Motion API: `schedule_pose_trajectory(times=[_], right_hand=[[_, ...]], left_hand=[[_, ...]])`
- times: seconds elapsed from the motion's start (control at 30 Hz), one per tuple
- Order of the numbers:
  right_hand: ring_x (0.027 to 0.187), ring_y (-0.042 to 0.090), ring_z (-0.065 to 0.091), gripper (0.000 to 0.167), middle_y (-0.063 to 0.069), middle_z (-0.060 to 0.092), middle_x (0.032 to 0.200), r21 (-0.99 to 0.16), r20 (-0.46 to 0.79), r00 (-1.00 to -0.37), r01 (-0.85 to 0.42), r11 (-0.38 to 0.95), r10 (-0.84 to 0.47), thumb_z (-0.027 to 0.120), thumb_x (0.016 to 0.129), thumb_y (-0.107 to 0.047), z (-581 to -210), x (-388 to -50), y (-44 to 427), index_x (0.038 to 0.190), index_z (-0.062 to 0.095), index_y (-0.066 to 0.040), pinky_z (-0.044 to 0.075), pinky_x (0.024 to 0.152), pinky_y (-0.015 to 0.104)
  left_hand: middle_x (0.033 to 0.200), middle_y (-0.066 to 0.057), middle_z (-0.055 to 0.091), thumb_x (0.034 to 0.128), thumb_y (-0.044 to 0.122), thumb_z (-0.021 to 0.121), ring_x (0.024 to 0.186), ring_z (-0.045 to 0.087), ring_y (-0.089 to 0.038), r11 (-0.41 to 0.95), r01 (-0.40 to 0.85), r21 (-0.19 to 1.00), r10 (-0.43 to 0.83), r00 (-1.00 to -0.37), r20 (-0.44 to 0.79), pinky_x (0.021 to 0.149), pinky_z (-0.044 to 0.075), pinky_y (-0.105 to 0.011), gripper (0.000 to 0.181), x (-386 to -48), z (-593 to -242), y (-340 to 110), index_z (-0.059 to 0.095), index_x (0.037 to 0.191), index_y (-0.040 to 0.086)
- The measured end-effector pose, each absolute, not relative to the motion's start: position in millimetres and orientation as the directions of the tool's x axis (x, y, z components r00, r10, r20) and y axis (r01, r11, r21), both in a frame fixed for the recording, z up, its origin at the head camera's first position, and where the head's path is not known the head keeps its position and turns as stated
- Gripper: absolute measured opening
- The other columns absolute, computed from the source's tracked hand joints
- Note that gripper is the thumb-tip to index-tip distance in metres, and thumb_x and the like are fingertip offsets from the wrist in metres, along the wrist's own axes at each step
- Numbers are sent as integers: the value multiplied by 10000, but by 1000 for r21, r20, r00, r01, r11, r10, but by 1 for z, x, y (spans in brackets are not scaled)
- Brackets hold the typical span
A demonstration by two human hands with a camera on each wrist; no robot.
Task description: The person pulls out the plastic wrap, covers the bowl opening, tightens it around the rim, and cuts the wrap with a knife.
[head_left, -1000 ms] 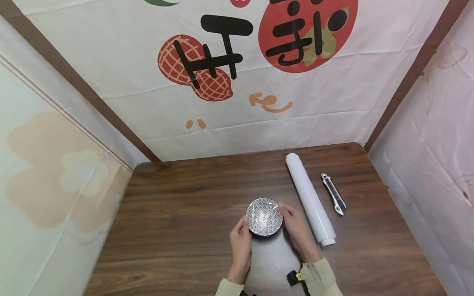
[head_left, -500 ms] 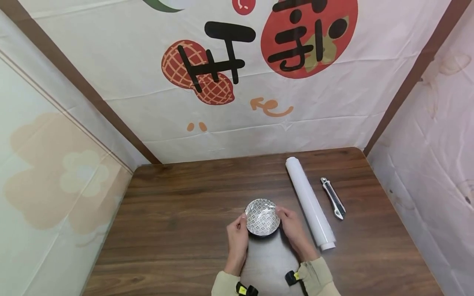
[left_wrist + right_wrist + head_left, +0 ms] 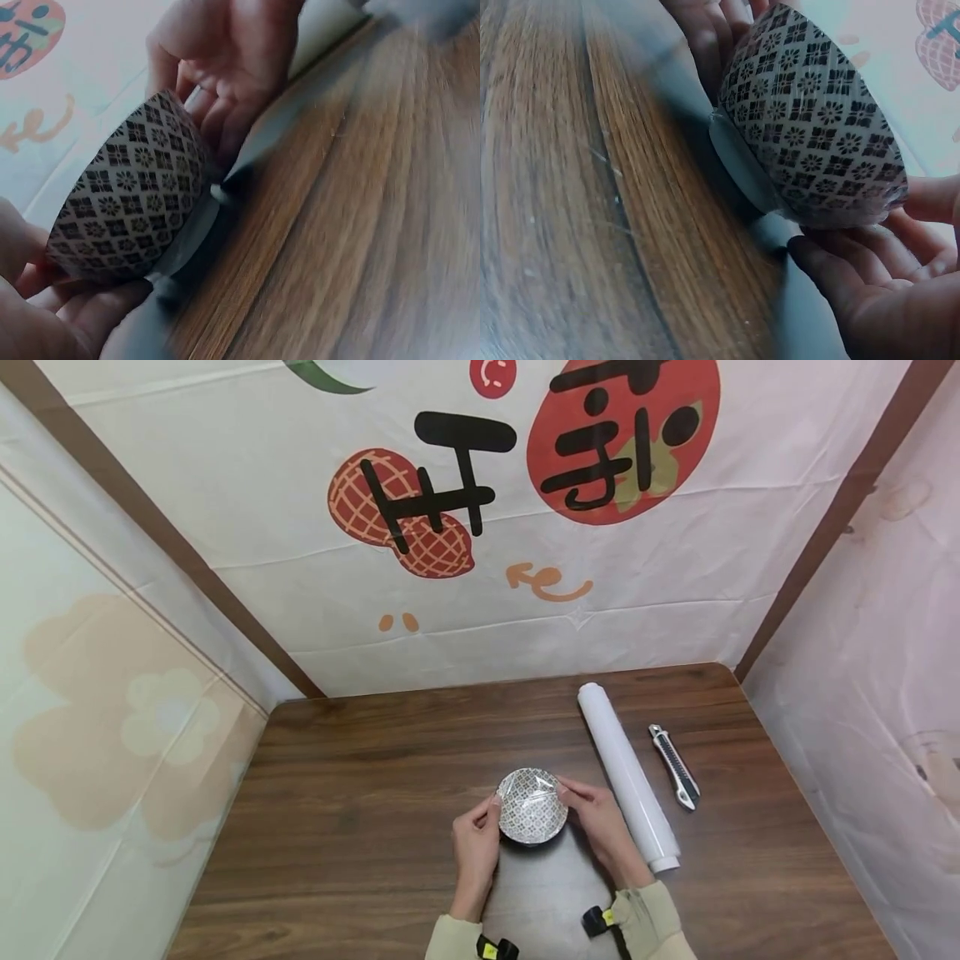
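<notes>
A small round bowl (image 3: 532,806) with a dark and white flower lattice pattern sits between both hands in the head view. Clear plastic wrap glints over its mouth and clings wrinkled to its side (image 3: 810,127) in the right wrist view. My left hand (image 3: 476,843) holds the bowl at its left rim, thumb on top and fingers below. At the opposite rim my right hand (image 3: 600,822) holds it the same way, fingers curled under the side. The left wrist view shows the patterned wall (image 3: 135,187) between the two hands. Whether the base touches the table cannot be told.
A long white roll of plastic wrap (image 3: 628,777) lies just right of the right hand. Beyond it is a utility knife (image 3: 675,767). A pale grey patch (image 3: 551,893) shows on the wooden table (image 3: 360,827) between the forearms. Printed cloth walls (image 3: 465,652) stand behind and at both sides.
Both hands keep their hold at the bowl's rim. The left hand has shifted slightly left. The head view has tilted up a little, so the table appears lower.
</notes>
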State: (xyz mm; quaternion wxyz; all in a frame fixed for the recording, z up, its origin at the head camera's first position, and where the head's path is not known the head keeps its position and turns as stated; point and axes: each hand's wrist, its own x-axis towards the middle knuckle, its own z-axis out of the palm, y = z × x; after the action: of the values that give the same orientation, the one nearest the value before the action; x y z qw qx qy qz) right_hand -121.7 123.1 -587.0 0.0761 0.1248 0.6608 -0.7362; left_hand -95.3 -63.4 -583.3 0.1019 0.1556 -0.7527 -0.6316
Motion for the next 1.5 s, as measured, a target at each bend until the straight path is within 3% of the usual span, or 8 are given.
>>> schedule_pose_trajectory(times=[0.13, 0.3, 0.4, 0.63, 0.77, 1.07, 1.33, 1.5], right_hand=[[1315, 272, 606, 423, 320, 560, 1491, -945, -302, -953, 299, -134, 5, 594, 1044, -81, -588, -122, 122, 1411, 576, 127, 560, 990, 237], [1519, 438, 396, 467, 349, 441, 1574, -950, -264, -961, 274, -149, -81, 446, 1081, -76, -588, -120, 120, 1467, 454, 188, 354, 1255, 496], [1521, 451, 384, 459, 352, 471, 1550, -956, -240, -966, 253, -152, -97, 410, 1092, -81, -588, -119, 119, 1452, 465, 200, 299, 1277, 544], [1429, 323, 509, 443, 299, 554, 1509, -966, -229, -965, 242, -96, -124, 410, 1110, -117, -591, -123, 122, 1463, 516, 129, 467, 1168, 332], [1464, 383, 482, 452, 277, 563, 1513, -971, -235, -960, 226, 74, -153, 438, 1092, -131, -586, -128, 128, 1479, 524, 87, 390, 1242, 473], [1529, 446, 391, 473, 281, 534, 1541, -965, -251, -954, 233, 118, -166, 484, 1045, -108, -581, -133, 133, 1473, 535, 86, 239, 1304, 572], [1512, 466, 410, 477, 312, 534, 1523, -970, -229, -962, 214, 111, -150, 493, 1107, -218, -587, -129, 131, 1432, 555, 126, 266, 1291, 585], [1480, 441, 467, 455, 285, 586, 1481, -968, -217, -969, 198, 155, -116, 555, 1095, -239, -593, -131, 133, 1396, 609, 98, 322, 1269, 567]], left_hand=[[1354, -244, 694, 1053, 153, 634, 1236, 695, -321, 82, -132, 988, -276, -955, -105, 972, 586, -274, 339, -96, -584, -65, 694, 1324, -42], [1516, -334, 524, 1123, 115, 448, 1455, 494, -396, -103, -180, 978, -88, -978, -189, 1170, 483, -412, 433, -104, -588, -68, 504, 1457, -155], [1532, -374, 475, 1118, 66, 404, 1454, 470, -389, -186, -196, 963, -40, -978, -206, 1115, 513, -310, 438, -108, -590, -71, 454, 1462, -200], [1471, -364, 546, 1096, 76, 488, 1192, 638, -164, -221, -230, 948, -72, -965, -251, 891, 563, -180, 413, -112, -586, -75, 529, 1420, -176], [1422, -312, 619, 1078, 123, 566, 1069, 665, -75, -151, -258, 954, -104, -956, -275, 816, 566, -154, 393, -113, -582, -79, 607, 1386, -117], [1373, -263, 666, 1105, 242, 551, 1128, 650, -112, -20, -263, 965, -62, -963, -264, 875, 541, -156, 455, -113, -586, -81, 608, 1395, -105], [1385, -259, 666, 1107, 271, 547, 1309, 616, -284, 44, -236, 971, -88, -969, -232, 1094, 537, -388, 463, -111, -588, -79, 630, 1372, -100], [1285, -216, 736, 1074, 312, 616, 1224, 671, -276, 108, -233, 966, -162, -963, -214, 1041, 560, -408, 428, -112, -588, -77, 715, 1292, -43]])
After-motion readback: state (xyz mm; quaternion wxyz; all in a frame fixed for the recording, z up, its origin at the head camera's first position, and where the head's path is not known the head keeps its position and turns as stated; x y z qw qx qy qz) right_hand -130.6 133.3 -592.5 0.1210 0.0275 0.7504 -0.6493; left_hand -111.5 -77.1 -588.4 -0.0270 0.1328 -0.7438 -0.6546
